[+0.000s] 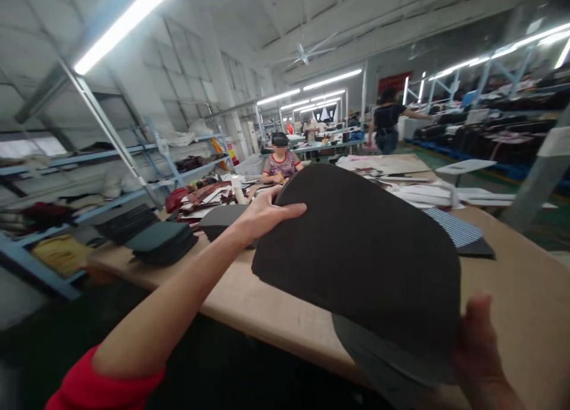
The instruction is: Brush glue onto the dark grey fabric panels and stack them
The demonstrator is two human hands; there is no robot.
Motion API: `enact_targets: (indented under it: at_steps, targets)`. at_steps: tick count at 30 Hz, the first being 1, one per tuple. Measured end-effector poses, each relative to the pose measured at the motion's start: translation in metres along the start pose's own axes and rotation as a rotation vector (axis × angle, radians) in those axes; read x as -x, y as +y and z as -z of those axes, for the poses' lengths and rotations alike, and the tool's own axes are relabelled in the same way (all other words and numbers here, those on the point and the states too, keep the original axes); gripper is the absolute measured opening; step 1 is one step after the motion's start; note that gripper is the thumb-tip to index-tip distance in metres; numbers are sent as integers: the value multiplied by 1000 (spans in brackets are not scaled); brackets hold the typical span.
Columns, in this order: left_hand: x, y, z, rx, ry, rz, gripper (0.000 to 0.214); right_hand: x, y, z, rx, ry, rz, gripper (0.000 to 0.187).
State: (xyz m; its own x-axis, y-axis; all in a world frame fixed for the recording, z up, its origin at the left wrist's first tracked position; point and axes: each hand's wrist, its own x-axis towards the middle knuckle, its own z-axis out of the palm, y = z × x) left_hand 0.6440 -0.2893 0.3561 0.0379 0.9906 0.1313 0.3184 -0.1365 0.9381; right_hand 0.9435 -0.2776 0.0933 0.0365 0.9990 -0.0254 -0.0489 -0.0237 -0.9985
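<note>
A large, dark, flat sheet (pixel 365 250) with rounded corners is held up in front of me, tilted over the table edge. My left hand (pixel 271 208) grips its upper left edge, thumb on the face and fingers mostly hidden behind. At the lower right edge, my right hand (pixel 481 345) holds the sheet from the side; its thumb points up, while the other fingers are hidden and blurred. Below the sheet, a smeared dark grey piece (pixel 374 350) hangs past the table's front edge. Whether the two pieces are joined I cannot tell.
On the brown-topped table (pixel 267 297) are a dark green-grey stack (pixel 162 241), a grey stack (pixel 222 217) and a striped piece (pixel 458 226). Scraps and a white bottle (pixel 238 190) lie beyond. A person (pixel 281 161) sits opposite; another (pixel 386 122) stands farther back. Shelves line the left.
</note>
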Motion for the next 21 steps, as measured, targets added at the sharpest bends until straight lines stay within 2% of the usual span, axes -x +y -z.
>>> enact_targets:
  at_steps: [1, 2, 5, 7, 10, 12, 14, 16, 19, 21]
  targets:
    - [-1, -7, 9, -4, 44, 12, 52, -12, -2, -10, -87, -15, -40, 76]
    - [-1, -14, 17, -8, 81, 18, 52, -21, -7, -19, -169, -35, -93, 76]
    - [-2, -31, 45, 26, 143, 9, 55, -38, -37, -44, -277, -155, -249, 54]
    - [0, -42, 66, 63, 152, -18, 55, -46, -62, -62, -284, -233, -301, 50]
    - [10, -67, 108, 93, 184, -82, 55, -55, -90, -98, -288, -235, -215, 51]
    - [21, -96, 143, 143, 244, -99, 61, -54, -98, -131, -233, -236, -108, 59]
    - [35, -135, 183, 224, 343, -64, 66, -44, -96, -173, -112, -258, 0, 64]
    - [50, -183, 226, 279, 467, 7, 65, -29, -84, -226, 33, -288, 96, 62]
    - [64, -260, 295, 309, 554, 77, 57, -14, -45, -319, 169, -370, 180, 62]
    - [67, -305, 341, 334, 595, 129, 53, -18, -9, -381, 214, -397, 202, 62]
